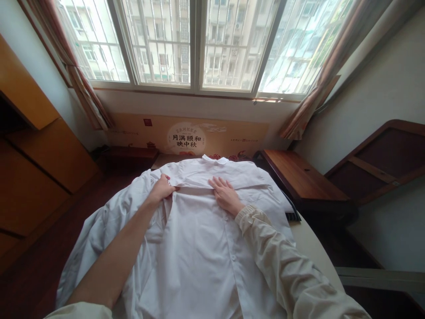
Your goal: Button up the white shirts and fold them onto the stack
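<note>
A white button-up shirt (199,230) lies spread over a round pale table (312,248), its collar (215,160) at the far edge and its button front running toward me. My left hand (162,188) pinches a fold of the cloth on the left chest, raising a crease across it. On the right of that crease, my right hand (226,193) rests flat on the shirt with its fingers stretched out. The left sleeve side hangs in wrinkles over the table's left edge.
A dark striped item (294,216) peeks out beneath the shirt on the right. Beyond stand a wooden desk (302,175) and a tilted wooden panel (375,164). Orange cabinets (36,164) line the left. A printed banner (186,135) runs below the barred window (195,44).
</note>
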The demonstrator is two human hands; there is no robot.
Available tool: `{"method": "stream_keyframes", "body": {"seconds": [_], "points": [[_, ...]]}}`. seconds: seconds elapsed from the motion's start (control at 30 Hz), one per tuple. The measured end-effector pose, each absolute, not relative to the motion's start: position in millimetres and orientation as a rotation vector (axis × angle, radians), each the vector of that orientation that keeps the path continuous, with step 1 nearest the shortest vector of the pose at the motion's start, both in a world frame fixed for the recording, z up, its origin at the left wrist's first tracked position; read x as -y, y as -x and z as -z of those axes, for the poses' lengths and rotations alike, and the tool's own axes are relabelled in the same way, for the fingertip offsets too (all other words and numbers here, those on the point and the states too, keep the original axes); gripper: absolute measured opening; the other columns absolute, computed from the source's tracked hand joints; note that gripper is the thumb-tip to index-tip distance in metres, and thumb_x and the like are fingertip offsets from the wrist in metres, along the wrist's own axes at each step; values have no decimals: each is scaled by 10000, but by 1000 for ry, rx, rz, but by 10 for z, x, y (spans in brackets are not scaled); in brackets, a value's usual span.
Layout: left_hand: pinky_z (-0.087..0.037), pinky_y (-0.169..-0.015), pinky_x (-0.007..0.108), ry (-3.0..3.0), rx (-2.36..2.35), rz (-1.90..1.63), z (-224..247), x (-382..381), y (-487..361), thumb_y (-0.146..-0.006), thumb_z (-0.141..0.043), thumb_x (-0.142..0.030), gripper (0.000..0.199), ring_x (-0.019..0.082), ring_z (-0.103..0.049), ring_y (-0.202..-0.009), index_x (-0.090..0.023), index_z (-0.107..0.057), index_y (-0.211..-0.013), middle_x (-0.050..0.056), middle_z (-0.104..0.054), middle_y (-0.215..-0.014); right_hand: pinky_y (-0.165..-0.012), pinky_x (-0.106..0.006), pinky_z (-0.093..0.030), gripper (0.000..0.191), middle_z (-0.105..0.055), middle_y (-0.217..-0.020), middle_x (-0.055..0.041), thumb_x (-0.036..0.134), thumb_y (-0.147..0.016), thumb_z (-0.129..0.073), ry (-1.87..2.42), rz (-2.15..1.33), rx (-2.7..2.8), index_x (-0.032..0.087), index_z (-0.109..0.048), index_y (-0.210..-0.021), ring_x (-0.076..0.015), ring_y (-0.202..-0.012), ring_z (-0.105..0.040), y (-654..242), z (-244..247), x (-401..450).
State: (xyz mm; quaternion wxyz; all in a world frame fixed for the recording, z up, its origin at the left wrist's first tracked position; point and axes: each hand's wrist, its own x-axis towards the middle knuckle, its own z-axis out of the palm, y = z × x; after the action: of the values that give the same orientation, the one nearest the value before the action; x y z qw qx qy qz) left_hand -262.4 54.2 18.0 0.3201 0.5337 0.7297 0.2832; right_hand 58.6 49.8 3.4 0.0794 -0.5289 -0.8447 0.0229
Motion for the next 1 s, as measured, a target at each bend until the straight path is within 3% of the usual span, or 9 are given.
{"method": "stream_keyframes", "body": {"seconds": [0.17,0.33,0.5,0.63,0.8,1.0], "points": [[-597,-644,328,-1315,-1914,-836,-166,-512,2573,-820,-849,-418,767,261,-781,-794,-188,-394,-1394,130,-772,-1088,-1331,-527,-181,614,-291,-1788,-55,267,-1090,-342,1611,-56,2487,261,-380,-1703,-291,-1659,-252,-584,-17,-496],[-567,-874,443,-1636,-2226,-725,-444,-429,2436,-747,-870,-557,944,419,-762,-1100,-179,-375,-1457,220,-768,-1184,-1336,-532,-150,621,-283,-1789,-76,344,-1097,-360,1629,-87,2481,230,-357,-1708,-280,-1662,-240,-542,-28,-482],[-538,-898,430,-1788,-2240,-727,-528,-384,2332,-863,-752,-372,736,394,-766,-1102,-235,-399,-1494,135,-807,-1065,-1340,-501,-148,751,-318,-1773,-127,533,-1056,-471,1635,-83,2461,171,-354,-1703,-304,-1643,-279,-734,-122,-544],[-542,-900,395,-1718,-2204,-826,-370,-393,2379,-873,-728,-304,721,351,-770,-1094,-262,-398,-1512,98,-812,-1060,-1337,-527,-147,829,-328,-1767,-149,638,-1017,-520,1757,8,2401,163,-388,-1684,-330,-1640,-273,-1169,-169,-624],[-552,-932,336,-1483,-2222,-965,-184,-463,2451,-845,-755,-272,773,306,-745,-1187,-213,-384,-1520,156,-775,-1257,-1346,-536,-143,736,-299,-1783,-111,520,-1041,-465,1927,94,2260,168,-383,-1682,-309,-1654,-238,-1652,-125,-666],[-551,-895,403,-1598,-2299,-769,-337,-434,2356,-843,-755,-321,811,379,-757,-1136,-200,-365,-1544,181,-782,-1210,-1301,-488,-301,719,-383,-1745,-114,377,-968,-490,1924,-15,2051,169,-429,-1654,-329,-1598,-352,-2095,-162,-727]]}}
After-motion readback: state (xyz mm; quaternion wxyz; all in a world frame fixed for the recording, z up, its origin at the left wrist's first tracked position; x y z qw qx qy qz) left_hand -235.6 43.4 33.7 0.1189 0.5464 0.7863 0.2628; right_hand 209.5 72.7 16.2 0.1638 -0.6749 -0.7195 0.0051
